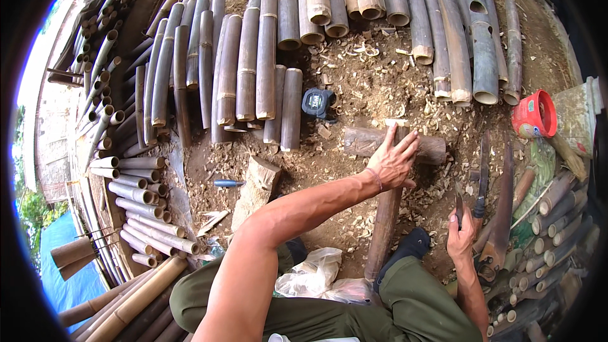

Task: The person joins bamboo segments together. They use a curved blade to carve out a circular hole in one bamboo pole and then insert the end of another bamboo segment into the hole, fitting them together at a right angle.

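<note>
Bamboo pole [384, 228] lies on the ground with its long axis running away from the person, its far end under the open, flat-pressed left hand [394, 159], while the right hand [462, 235] at the right grips a knife [458, 206].

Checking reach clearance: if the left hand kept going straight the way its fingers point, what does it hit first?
The left hand lies on the short log, fingers pointing up-frame. Beyond the log, wood shavings cover the ground, then probably the cut ends of the bamboo row. Depth is unclear. The tape measure lies left of that line.
</note>
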`<state>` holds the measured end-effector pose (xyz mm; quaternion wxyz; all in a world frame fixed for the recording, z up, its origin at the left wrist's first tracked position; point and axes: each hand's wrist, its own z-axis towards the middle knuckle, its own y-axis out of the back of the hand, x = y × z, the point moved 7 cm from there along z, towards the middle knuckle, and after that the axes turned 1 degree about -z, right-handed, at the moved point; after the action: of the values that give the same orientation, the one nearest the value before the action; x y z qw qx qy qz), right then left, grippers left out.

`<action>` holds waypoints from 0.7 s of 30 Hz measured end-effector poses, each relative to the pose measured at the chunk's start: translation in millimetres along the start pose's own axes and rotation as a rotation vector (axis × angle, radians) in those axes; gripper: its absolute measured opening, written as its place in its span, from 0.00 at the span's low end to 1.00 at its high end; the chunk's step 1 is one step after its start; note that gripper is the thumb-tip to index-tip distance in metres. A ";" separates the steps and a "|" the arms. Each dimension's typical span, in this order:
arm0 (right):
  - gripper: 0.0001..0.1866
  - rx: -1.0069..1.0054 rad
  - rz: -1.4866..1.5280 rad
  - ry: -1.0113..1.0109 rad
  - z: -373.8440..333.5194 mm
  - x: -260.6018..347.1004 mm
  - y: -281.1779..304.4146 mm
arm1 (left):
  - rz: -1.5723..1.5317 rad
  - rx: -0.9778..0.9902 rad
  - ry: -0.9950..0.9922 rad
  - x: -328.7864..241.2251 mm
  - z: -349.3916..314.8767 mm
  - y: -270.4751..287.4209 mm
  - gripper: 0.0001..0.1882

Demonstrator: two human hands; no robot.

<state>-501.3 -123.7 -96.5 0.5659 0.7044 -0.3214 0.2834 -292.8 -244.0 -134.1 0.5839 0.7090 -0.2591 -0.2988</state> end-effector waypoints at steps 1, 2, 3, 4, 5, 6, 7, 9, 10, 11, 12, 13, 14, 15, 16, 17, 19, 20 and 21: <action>0.19 -0.007 0.016 -0.011 -1.4 -2.6 -0.8 | -0.008 0.012 -0.006 -0.3 1.2 1.1 0.51; 0.19 -0.014 0.034 -0.023 -3.1 -5.3 -2.6 | -0.001 0.047 -0.001 3.1 1.0 0.5 0.51; 0.19 -0.018 0.049 -0.014 -3.6 -8.3 -4.3 | 0.001 0.075 -0.004 4.9 2.2 3.8 0.51; 0.19 -0.023 0.046 -0.015 -3.1 -5.5 -1.0 | -0.015 0.094 -0.016 1.0 4.1 0.1 0.50; 0.18 -0.026 0.010 0.002 -1.8 1.7 -0.7 | 0.039 0.011 0.006 3.2 -0.5 0.3 0.50; 0.18 -0.003 0.022 -0.040 -4.3 -3.0 -0.6 | 0.024 0.016 -0.003 0.8 1.3 1.6 0.54; 0.17 0.026 0.021 -0.026 -1.0 4.1 0.1 | 0.013 0.049 -0.043 -2.9 -1.3 2.4 0.57; 0.17 0.142 0.015 0.074 9.6 25.9 1.7 | 0.012 0.146 -0.127 -6.1 1.3 8.6 0.64; 0.18 0.226 -0.004 0.106 12.9 33.0 -1.8 | 0.020 0.211 -0.161 -6.0 -0.5 8.8 0.68; 0.18 0.274 -0.030 0.166 14.3 40.1 -4.1 | 0.089 0.253 -0.175 -6.4 0.2 2.2 0.70; 0.19 0.331 -0.051 0.227 15.2 45.1 -8.2 | 0.077 0.331 -0.195 -6.1 -0.5 -0.6 0.72; 0.18 0.381 -0.119 0.256 17.0 44.0 -13.4 | 0.119 0.383 -0.202 -7.9 2.4 4.3 0.72; 0.18 0.431 -0.169 0.288 16.2 45.0 -16.8 | 0.161 0.434 -0.209 -10.1 4.7 9.0 0.73; 0.18 0.484 -0.215 0.328 15.5 48.2 -23.4 | 0.172 0.468 -0.211 -11.9 3.3 6.3 0.75; 0.18 0.538 -0.261 0.370 14.3 51.0 -30.5 | 0.181 0.458 -0.209 -11.7 3.6 3.6 0.76; 0.17 0.511 -0.255 0.441 14.5 55.2 -36.0 | 0.179 0.457 -0.201 -10.4 2.6 1.9 0.76; 0.16 0.551 -0.288 0.465 15.7 56.9 -48.6 | 0.179 0.477 -0.191 -9.5 1.2 1.3 0.77; 0.16 0.570 -0.307 0.477 15.2 57.7 -54.0 | 0.194 0.474 -0.189 -10.3 2.4 2.5 0.77; 0.15 0.549 -0.303 0.495 16.9 60.7 -58.0 | 0.184 0.473 -0.185 -9.7 2.4 0.5 0.76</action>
<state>-417.4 -139.4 -89.2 0.4523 0.7793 0.0200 0.4333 -301.2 -238.8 -132.8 0.4007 0.7687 -0.4374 -0.2393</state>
